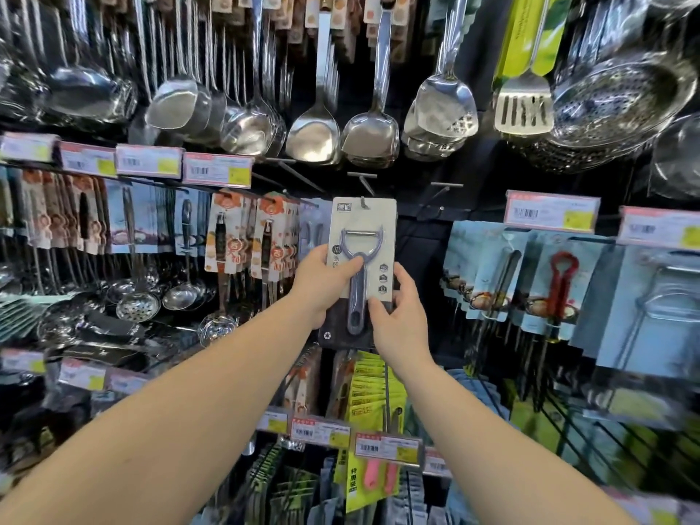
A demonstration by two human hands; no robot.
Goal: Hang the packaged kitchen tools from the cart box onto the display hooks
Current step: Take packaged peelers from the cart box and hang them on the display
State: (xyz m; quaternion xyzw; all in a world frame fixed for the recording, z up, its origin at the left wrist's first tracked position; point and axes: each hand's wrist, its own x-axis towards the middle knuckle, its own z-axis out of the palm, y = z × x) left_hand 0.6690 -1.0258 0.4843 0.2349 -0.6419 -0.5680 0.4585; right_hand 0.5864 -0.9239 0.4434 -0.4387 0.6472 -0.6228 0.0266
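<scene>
Holding the packaged peeler (361,259) up against the display, we grip its card from both sides, our left hand (325,282) curled round the left edge with the thumb across the front, our right hand (397,320) pinching the lower right corner. Its hang hole sits right at a display hook (365,204); whether it is threaded, we cannot tell. Next we judge the card needs sliding back along the hook before letting go.

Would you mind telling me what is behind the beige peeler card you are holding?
Behind the beige peeler card the dark back panel shows, with bare metal hooks above. Whether more cards hang directly behind is hidden.
</scene>
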